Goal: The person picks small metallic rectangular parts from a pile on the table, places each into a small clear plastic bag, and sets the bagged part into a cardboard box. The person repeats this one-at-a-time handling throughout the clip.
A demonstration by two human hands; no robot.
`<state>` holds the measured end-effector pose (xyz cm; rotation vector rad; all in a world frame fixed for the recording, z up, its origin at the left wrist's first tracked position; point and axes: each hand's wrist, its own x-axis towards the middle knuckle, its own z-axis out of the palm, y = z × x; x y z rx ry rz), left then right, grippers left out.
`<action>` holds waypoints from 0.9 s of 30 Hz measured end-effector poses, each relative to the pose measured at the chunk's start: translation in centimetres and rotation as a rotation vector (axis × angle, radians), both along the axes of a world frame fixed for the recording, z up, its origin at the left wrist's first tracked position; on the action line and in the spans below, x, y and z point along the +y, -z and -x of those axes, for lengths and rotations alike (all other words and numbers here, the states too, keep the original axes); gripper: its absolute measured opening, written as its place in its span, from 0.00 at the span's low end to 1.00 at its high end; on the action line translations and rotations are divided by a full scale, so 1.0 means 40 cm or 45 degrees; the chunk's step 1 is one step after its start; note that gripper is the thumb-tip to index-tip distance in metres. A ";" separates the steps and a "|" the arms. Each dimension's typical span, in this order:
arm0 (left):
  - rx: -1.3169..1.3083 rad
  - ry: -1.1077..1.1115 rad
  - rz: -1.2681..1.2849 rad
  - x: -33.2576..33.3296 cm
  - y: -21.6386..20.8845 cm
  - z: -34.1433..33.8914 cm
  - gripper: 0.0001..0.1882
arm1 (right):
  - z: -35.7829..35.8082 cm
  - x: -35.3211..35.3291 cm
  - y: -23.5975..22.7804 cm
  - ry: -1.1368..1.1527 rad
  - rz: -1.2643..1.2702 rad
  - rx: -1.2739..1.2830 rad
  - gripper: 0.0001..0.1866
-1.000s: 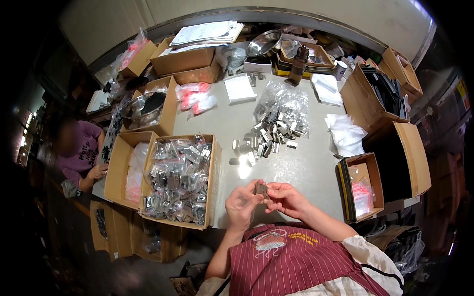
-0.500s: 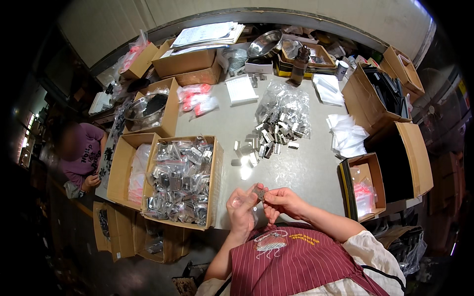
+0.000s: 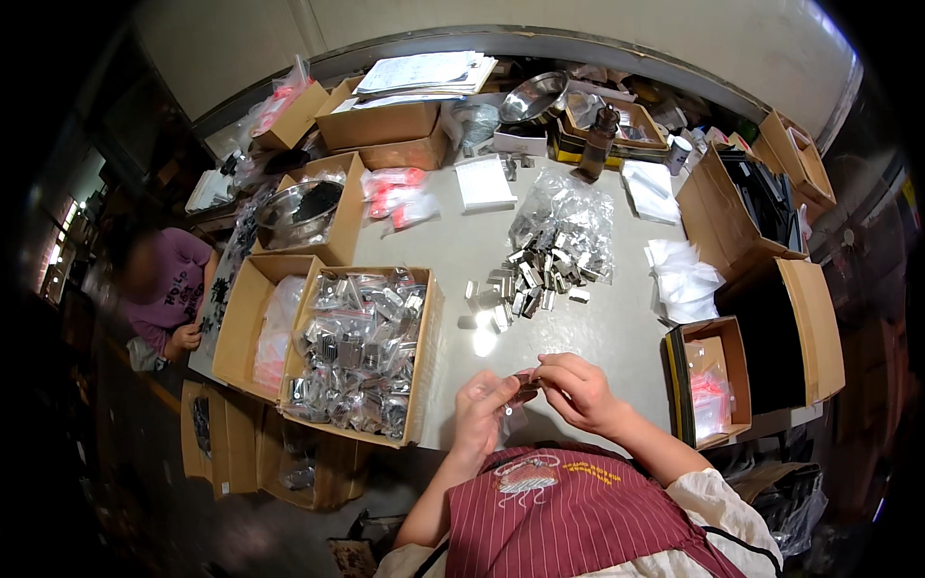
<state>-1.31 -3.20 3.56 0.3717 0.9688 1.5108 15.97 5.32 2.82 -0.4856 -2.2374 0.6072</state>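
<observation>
At the near edge of the table my left hand [image 3: 479,412] is closed on a small clear plastic bag [image 3: 514,422], which hangs below its fingers. Between the two hands is a small dark metal piece [image 3: 525,380], partly covered by fingers. My right hand [image 3: 584,393] is closed, its fingertips pinching at the far end of that piece. Whether the piece is inside the bag's mouth I cannot tell. Ahead of the hands lies a heap of shiny metal pieces [image 3: 540,279], spilling from a large clear bag [image 3: 568,207].
Left stands a cardboard box [image 3: 431,361] full of bagged metal parts. On the right are a small box [image 3: 740,376] of clear bags and white pouches [image 3: 682,279]. A dark bottle [image 3: 595,149] stands at the back. Another person [image 3: 171,289] sits far left.
My right hand has turned and lifted, its fingers now over the top of the metal piece. The plastic bag shows more below my left hand. The whole view has shifted slightly.
</observation>
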 end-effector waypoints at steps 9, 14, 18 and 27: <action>-0.077 0.009 -0.081 -0.013 0.020 0.006 0.10 | 0.000 -0.012 0.003 0.016 0.065 0.018 0.12; -0.081 0.028 -0.068 -0.016 0.041 0.004 0.12 | -0.009 -0.022 -0.029 0.031 -0.042 -0.041 0.14; -0.110 -0.003 -0.045 -0.016 0.042 -0.006 0.11 | 0.007 -0.030 -0.010 0.099 -0.274 0.036 0.20; -0.265 -0.111 0.045 -0.010 0.059 -0.010 0.06 | 0.029 -0.046 0.017 0.103 -0.306 -0.043 0.16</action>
